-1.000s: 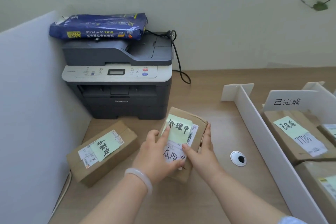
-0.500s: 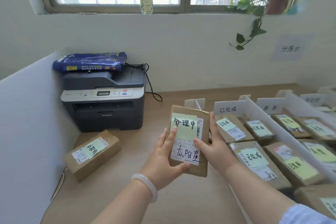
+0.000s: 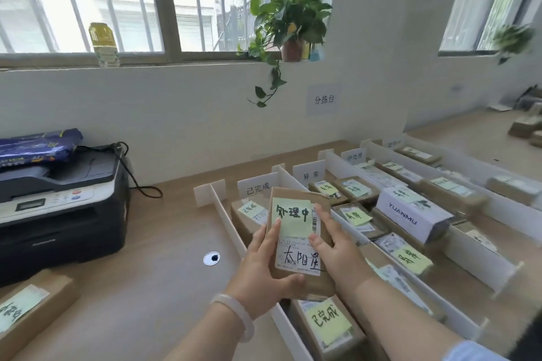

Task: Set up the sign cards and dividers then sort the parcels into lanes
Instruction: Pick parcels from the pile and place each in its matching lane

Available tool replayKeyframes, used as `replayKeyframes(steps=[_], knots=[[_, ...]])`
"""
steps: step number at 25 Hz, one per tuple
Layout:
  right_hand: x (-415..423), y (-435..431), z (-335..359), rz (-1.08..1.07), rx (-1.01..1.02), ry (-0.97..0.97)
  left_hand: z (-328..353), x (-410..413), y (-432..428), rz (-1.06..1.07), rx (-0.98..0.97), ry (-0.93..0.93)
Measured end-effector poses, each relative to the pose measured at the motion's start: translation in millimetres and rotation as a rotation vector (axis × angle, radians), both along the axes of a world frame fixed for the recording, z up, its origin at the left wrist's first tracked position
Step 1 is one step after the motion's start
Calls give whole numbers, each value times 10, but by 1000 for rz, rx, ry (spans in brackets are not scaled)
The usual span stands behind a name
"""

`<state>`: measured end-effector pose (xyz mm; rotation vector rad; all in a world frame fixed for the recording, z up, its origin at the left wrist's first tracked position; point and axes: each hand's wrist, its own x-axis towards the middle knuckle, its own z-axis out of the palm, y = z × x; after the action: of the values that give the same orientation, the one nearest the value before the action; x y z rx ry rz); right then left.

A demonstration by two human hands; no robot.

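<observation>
Parcel (image 3: 296, 246), brown, with a green note reading 处理中, sits lower centre of the frame, held upright between your two hands above the near end of the leftmost lane. Your left hand (image 3: 261, 269) cups its left edge and bottom corner, thumb pressed under the label; your right hand (image 3: 337, 243) clasps the right edge, fingers flat on the face. Both are closed around it, not spread.

Setup looks done: white dividers (image 3: 227, 214) stand in parallel rows across the right half of the frame, and sign cards stand at the far ends, 已完成 card (image 3: 258, 187) and 异常 card (image 3: 310, 175) legible, the further ones too blurred to read.

Sorting is well along, in my judgement: the lanes hold many parcels with green notes. Left to do: this parcel, which by its note does not belong in the 已完成 lane beneath it, and one more parcel (image 3: 32, 311) on the open desk at lower left, beside the printer (image 3: 61, 202).
</observation>
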<state>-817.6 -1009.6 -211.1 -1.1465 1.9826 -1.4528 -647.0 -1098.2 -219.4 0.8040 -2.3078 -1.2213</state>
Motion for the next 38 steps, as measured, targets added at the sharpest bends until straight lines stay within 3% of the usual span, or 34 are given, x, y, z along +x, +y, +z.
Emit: replayKeyframes(steps=[19,26,38], knots=[[-4034,2796,269,-199,104,81,255,-4177,2567,-205,17,30],[-4917,2892,73,-223,123,20,118,-5120,2630,-223,11,-54],[-6503,2419,237,-327,129,-11,203,-6879,2004,-318,27,-41]])
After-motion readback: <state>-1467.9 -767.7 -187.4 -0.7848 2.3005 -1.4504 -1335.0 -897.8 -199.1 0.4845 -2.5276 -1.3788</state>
